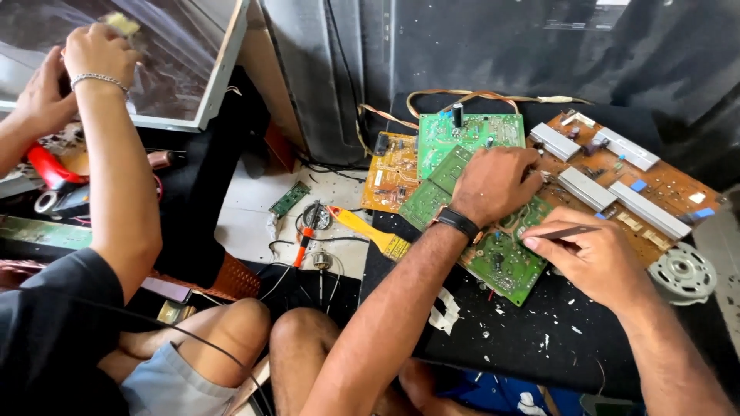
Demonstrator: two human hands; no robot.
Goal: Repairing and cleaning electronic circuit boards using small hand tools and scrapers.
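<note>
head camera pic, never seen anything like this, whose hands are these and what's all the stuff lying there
The picture comes from a camera worn on a person's head, looking down at their own two bare hands. No machine is involved. The left hand, with a black wristband, presses down on a green circuit board. The right hand holds a thin dark tool like a pen, its tip near that board. Around them on the black work surface lie an orange-brown circuit board, more green boards, a yellow-handled brush and a round metal part. The arms at upper left belong to another person, busy at a framed screen panel.
</note>
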